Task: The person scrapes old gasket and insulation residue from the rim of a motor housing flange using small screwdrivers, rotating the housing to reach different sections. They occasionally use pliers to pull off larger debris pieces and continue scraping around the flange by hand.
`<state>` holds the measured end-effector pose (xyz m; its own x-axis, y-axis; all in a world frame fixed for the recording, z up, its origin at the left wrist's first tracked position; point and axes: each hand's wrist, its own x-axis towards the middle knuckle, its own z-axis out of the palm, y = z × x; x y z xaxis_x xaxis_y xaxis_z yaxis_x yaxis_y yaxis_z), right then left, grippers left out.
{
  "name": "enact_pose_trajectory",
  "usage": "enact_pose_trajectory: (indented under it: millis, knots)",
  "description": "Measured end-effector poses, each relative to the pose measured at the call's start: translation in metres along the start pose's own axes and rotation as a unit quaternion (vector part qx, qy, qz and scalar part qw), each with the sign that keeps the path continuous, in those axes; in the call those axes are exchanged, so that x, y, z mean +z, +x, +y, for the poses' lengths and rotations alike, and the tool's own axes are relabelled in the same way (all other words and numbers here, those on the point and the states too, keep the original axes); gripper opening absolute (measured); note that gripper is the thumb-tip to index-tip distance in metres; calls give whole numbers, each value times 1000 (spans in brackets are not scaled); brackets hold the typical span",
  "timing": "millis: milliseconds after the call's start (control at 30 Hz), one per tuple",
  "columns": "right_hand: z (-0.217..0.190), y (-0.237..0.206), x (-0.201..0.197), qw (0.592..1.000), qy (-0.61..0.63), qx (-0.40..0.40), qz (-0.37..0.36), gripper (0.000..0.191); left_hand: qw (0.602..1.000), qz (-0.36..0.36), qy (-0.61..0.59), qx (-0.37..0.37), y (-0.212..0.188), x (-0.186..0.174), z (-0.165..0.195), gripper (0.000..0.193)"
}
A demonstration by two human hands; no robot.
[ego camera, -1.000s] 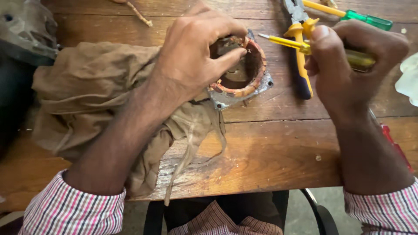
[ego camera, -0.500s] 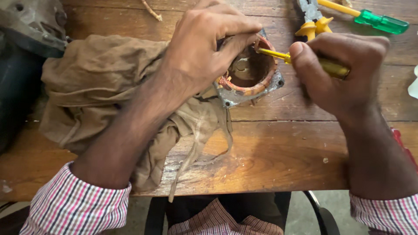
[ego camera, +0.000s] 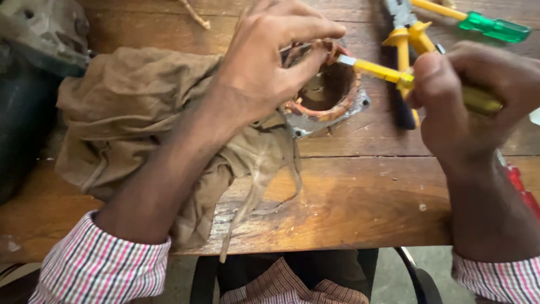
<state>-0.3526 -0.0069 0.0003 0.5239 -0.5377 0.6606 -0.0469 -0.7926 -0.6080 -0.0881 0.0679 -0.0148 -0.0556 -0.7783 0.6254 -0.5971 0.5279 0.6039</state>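
A round motor stator (ego camera: pixel 331 95) with copper-coloured windings and a metal frame lies on the wooden table (ego camera: pixel 360 191), partly on a brown cloth (ego camera: pixel 129 124). My left hand (ego camera: pixel 270 62) grips the stator's top rim, thumb and fingers curled over it. Gripped in my right hand (ego camera: pixel 478 95) is a yellow-handled screwdriver (ego camera: pixel 382 72), whose metal tip touches the stator's upper right rim close to my left thumb. The fist hides most of the handle.
Yellow-handled pliers (ego camera: pixel 406 39) and a green-handled screwdriver (ego camera: pixel 478 21) lie at the back right. A grey metal casing (ego camera: pixel 39 34) sits at the back left above a dark object. A red tool (ego camera: pixel 520 188) pokes out by my right wrist.
My right hand has moved left, carrying the screwdriver's tip from beside the stator to its rim. The left hand kept its hold on the stator. The view has closed in.
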Motion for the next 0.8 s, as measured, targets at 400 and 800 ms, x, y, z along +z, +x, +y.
enact_pose_trajectory:
  millis: [400, 800]
  knots:
    - [-58, -44, -68, 945, -323, -21, -37, 39, 993, -39, -95, -62, 6, -1, 2, 19]
    - [70, -177, -275, 900, -201, 362, 140, 35, 994, -31, -79, -65, 5, 2, -8, 17]
